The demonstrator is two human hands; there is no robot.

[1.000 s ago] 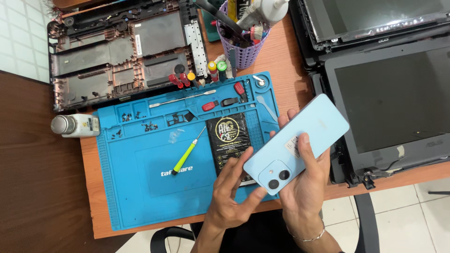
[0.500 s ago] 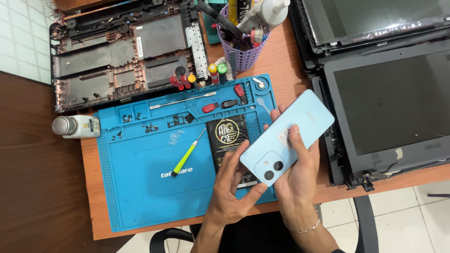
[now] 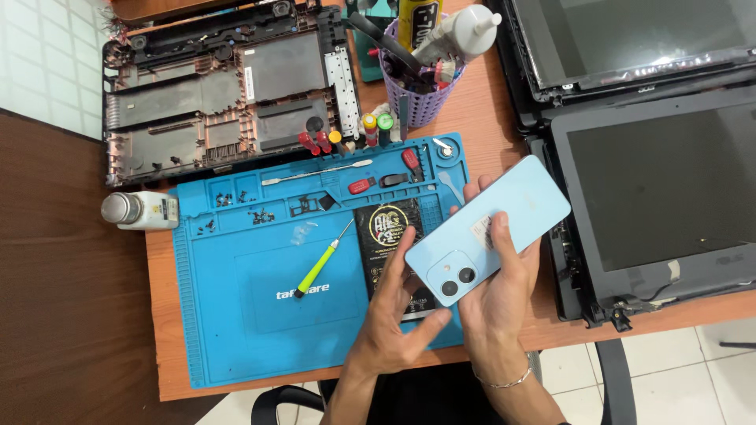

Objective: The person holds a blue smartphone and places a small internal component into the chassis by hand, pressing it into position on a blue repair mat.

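Hands met over the near edge of the wooden surface (image 3: 504,142). Right hand (image 3: 496,303) had its grip clamped on the pale blue slab-shaped smartphone (image 3: 492,228), back up w/ twin camera lenses toward the wearer, thumb laid across its back. Left hand (image 3: 394,315) touched the phone's camera end w/ fingertips, grip apart, holding nothing. Vs. a sec ago, phone sat lower and closer to the body, tilted flatter; left fingers had slid up to its corner, so the handling looked to be shifting to that end. Under it lay the blue silicone repair mat (image 3: 236,330), a black flat battery pack (image 3: 386,236), a green-handled screwdriver (image 3: 319,267). Farther: white bottle (image 3: 142,210), purple tool cup (image 3: 421,90), stripped black laptop base (image 3: 228,86), laptop screens (image 3: 661,189) at right.
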